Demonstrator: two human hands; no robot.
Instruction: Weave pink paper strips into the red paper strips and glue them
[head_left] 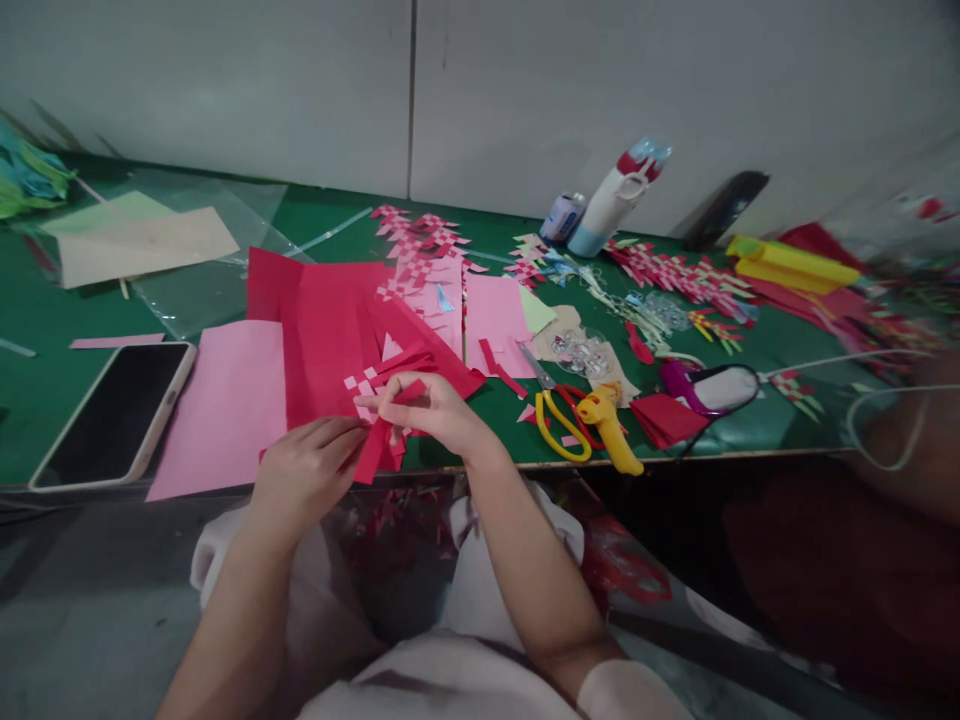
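Note:
Near the table's front edge, my left hand (307,468) has its fingers curled around the lower left of a woven red and pink paper piece (365,384). My right hand (431,412) pinches a red paper strip (373,455) that hangs down in front of that weave. Part of the weave is hidden by my fingers. Behind my hands lie a large red paper sheet (330,310) and loose red strips (409,360). A pink sheet (225,400) lies left of my left hand, partly over the table edge.
A phone (105,415) lies left. Scissors (559,425) and a yellow glue gun (611,425) lie right, near a purple-and-white device (712,388). Woven chains (420,245), a can (562,217) and a white bottle (611,208) stand farther back. Another person sits at right.

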